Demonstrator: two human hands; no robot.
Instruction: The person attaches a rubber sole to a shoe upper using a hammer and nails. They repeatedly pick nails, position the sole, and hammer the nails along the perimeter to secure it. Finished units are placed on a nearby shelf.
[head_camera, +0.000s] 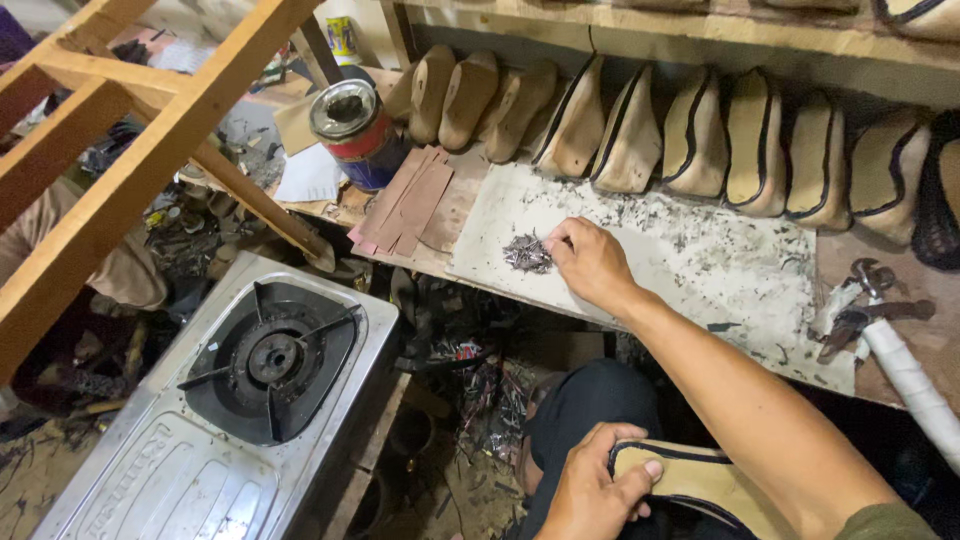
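Note:
My right hand (590, 262) reaches out over a scratched white work slab (700, 262) on the bench, its fingertips pinched at the edge of a small heap of tiny dark nails (527, 253). Whether a nail is between the fingers is hidden. My left hand (592, 490) is low near my lap, gripping the toe end of a tan shoe last wrapped in a black-edged upper (700, 482), thumb pressed on its sole side.
A row of several similar lasted shoes (690, 135) leans against the wall behind the slab. A tin can (355, 130) and brown leather strips (405, 198) lie at the left. Pincers with a white-wrapped handle (880, 320) rest at the right. A steel gas stove (250, 400) and a wooden frame (120, 160) stand at the left.

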